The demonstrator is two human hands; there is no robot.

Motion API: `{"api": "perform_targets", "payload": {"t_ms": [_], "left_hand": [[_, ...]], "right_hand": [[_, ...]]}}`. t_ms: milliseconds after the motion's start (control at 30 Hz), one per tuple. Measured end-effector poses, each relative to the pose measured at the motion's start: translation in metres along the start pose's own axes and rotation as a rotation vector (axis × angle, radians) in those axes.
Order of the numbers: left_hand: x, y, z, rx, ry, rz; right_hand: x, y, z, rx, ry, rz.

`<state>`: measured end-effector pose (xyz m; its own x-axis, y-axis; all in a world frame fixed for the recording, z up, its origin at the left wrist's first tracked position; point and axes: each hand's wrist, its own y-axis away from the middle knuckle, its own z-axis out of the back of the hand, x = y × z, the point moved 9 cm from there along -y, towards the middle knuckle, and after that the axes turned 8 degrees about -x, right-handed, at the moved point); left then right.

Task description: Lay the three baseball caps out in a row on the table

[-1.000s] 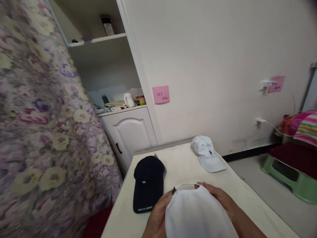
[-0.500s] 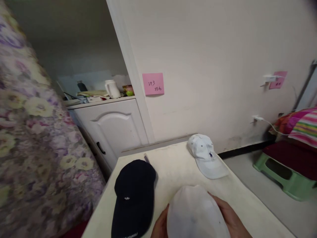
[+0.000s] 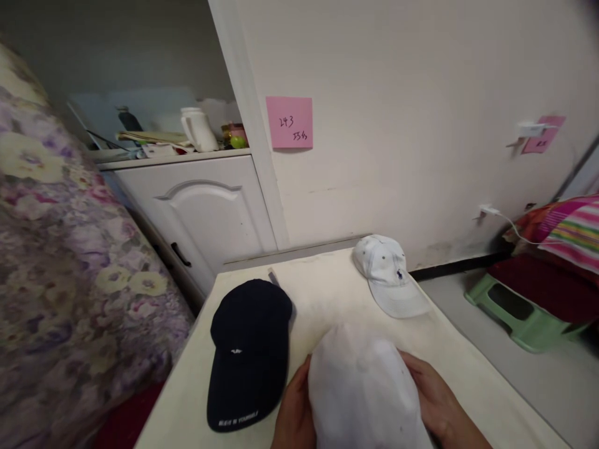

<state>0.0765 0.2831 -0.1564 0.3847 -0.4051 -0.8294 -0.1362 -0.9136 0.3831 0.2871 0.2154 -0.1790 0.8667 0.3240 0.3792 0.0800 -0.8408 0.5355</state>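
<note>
The left hand and right hand grasp opposite sides of a white baseball cap at the near part of the cream tabletop. To its left lies a navy baseball cap, brim nearest. A pale baseball cap rests at the far right corner. Beyond, a pink note sticks to the wall.

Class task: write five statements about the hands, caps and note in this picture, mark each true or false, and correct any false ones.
1. The left hand and right hand hold a white cap. True.
2. A dark cap lies on the table. True.
3. The dark cap is right of the white cap. False: it is left.
4. A pink note is on the wall. True.
5. The right hand touches the dark cap. False: it is on the white cap.
</note>
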Motion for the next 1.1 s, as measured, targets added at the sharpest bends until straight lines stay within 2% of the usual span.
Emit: {"api": "perform_targets", "payload": {"t_ms": [167, 333, 467, 633, 700, 800, 867, 1000, 1100], "left_hand": [[0.004, 0.002, 0.010, -0.037, -0.056, -0.058], [0.006, 0.013, 0.000, 0.028, -0.033, -0.046], [0.010, 0.011, -0.003, 0.051, 0.043, -0.020], [0.026, 0.003, -0.017, 0.085, 0.181, 0.144], [0.032, 0.006, -0.026, 0.129, 0.229, 0.224], [0.035, 0.016, -0.031, 0.177, 0.272, 0.292], [0.037, 0.026, -0.029, 0.195, 0.285, 0.314], [0.040, 0.046, -0.020, 0.219, 0.280, 0.330], [0.040, 0.058, -0.016, 0.243, 0.259, 0.319]], "right_hand": [[0.012, -0.003, 0.000, 0.007, -0.009, 0.055], [0.015, 0.000, 0.000, 0.001, 0.028, 0.096], [0.010, 0.016, 0.006, -0.038, 0.055, 0.175], [-0.009, 0.065, 0.041, -0.144, 0.068, 0.357], [-0.018, 0.091, 0.062, -0.248, 0.136, 0.415], [-0.029, 0.120, 0.082, -0.332, 0.174, 0.433], [-0.034, 0.127, 0.087, -0.328, 0.172, 0.426], [-0.036, 0.123, 0.095, -0.276, 0.143, 0.448], [-0.037, 0.125, 0.110, -0.342, 0.188, 0.480]]}}
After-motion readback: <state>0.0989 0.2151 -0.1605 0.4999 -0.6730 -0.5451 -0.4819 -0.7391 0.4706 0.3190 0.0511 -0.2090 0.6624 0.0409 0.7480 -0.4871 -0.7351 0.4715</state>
